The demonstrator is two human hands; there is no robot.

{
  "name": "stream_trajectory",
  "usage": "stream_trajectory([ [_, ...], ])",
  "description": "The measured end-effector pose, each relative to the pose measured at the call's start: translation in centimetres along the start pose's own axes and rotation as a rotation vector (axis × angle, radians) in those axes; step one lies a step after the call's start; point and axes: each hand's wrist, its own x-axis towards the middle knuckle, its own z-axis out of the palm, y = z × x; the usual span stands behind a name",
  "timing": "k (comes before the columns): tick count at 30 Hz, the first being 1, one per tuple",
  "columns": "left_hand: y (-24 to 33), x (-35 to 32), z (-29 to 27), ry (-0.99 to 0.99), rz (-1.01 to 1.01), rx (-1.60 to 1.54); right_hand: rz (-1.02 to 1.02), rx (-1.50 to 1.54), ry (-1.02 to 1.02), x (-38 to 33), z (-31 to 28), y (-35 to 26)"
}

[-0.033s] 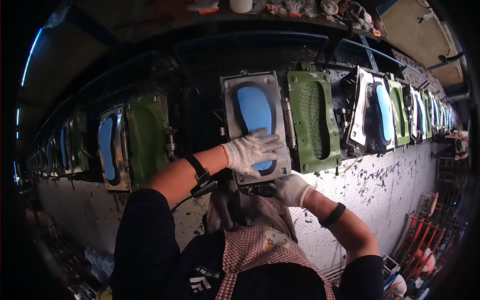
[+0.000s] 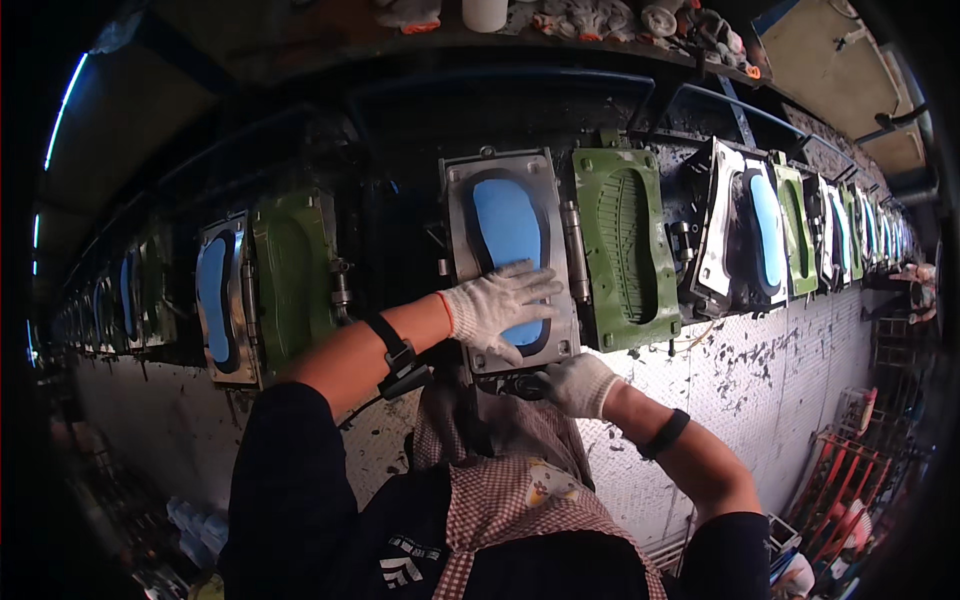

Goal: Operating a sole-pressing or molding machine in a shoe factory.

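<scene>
My left hand [image 2: 505,308], in a whitish knit glove, lies flat with fingers spread on a blue foot-shaped sole piece [image 2: 508,222]. That piece has a dark border and sits in the open metal mould half [image 2: 462,215] before me. The palm covers part of its lower end. At the mould's near edge my right hand [image 2: 580,386], gloved too, has its fingers curled by a dark part [image 2: 522,385]; what they hold is hidden. Hinged on the right is the green mould half [image 2: 625,245], with a ribbed sole-shaped hollow.
Another mould with a blue sole piece [image 2: 212,290] and green half [image 2: 287,275] stands to the left. On the right is a further mould with a blue piece [image 2: 766,230]. More moulds line both sides. Gloves [image 2: 590,20] lie on the far shelf; a red rack [image 2: 850,475] stands lower right.
The view has shifted very slightly. Both hands keep their places, the left on the blue sole piece and the right at the mould's near edge.
</scene>
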Motion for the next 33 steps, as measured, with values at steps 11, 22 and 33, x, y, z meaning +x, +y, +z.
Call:
stream_trajectory([
  [11, -6.1, -5.1, 12.2, 1.509, -1.141, -1.754, 0.195, 0.129, 0.339, -0.2, -0.3, -1.9],
  [22, 6.1, -1.1, 2.9, 1.096, -0.902, -0.122, 0.336, 0.518, 0.424, -7.5, -1.9, 0.9],
  [33, -4.5, 5.4, -4.1, 0.509, -1.154, 0.012, 0.588, 0.566, 0.862, -18.3, -6.5, 11.3],
])
